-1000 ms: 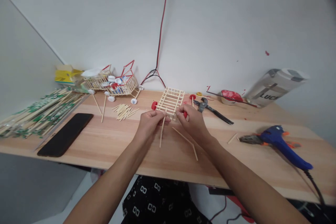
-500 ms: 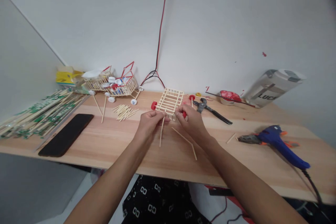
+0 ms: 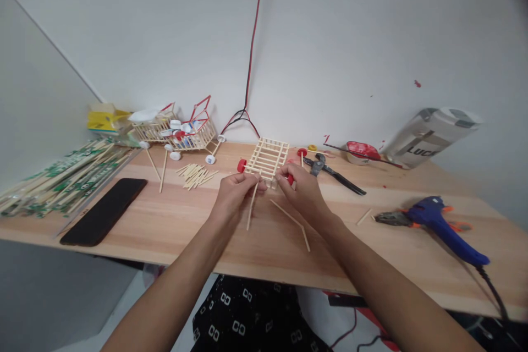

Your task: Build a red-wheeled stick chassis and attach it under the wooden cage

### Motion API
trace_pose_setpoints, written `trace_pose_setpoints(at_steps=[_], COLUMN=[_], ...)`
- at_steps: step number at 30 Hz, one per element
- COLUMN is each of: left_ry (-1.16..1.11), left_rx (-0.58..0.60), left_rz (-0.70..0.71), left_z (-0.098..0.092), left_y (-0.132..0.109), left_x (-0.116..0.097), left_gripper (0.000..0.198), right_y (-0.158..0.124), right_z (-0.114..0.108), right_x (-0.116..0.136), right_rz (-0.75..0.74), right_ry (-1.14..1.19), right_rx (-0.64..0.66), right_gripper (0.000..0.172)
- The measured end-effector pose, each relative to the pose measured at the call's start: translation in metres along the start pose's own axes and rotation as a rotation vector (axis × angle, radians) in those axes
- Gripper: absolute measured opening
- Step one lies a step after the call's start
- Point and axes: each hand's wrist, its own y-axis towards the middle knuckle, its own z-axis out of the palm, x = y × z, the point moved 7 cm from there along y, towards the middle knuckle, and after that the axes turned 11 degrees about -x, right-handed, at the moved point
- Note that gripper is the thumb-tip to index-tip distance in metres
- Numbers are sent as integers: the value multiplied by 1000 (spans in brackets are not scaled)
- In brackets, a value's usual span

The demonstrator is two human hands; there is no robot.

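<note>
A small cart frame of pale wooden sticks [image 3: 270,155] rests on the table, with a red bottle-cap wheel [image 3: 241,165] at its left side. My left hand [image 3: 236,193] is closed at the frame's near left corner, pinching a thin wooden stick [image 3: 251,209] whose lower end points toward me. At the near right corner, my right hand [image 3: 304,191] is closed with thumb and forefinger on the frame. Another red cap [image 3: 290,179] shows partly between the right fingers. A bent wooden stick [image 3: 291,215] lies on the tabletop between my forearms.
Left: short cut sticks [image 3: 195,176], a stick cart holding caps [image 3: 193,135], a black phone [image 3: 104,212] and packaged chopsticks [image 3: 61,176]. Right: black-handled pincers [image 3: 338,176], a blue glue gun [image 3: 437,225] with its cable, a red-stained cup [image 3: 362,153] and a tilted bag [image 3: 429,137].
The lower end of the stick in my left hand has swung slightly left. Both hands stay at the frame in almost the same place.
</note>
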Motion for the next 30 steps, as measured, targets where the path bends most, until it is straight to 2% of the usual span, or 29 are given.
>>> trace_pose_setpoints(at_steps=[12,30], left_ry=[40,66], left_rx=[-49,-34], left_rz=[-29,11], left_z=[-2,-1], left_y=[-1,-1], left_x=[1,-3], left_gripper=[21,23], right_y=[0,-1], right_z=[-1,0], right_x=[2,3], right_rz=[-23,-19], right_ry=[-1,-13], right_rx=[-23,-7], right_gripper=[10,11])
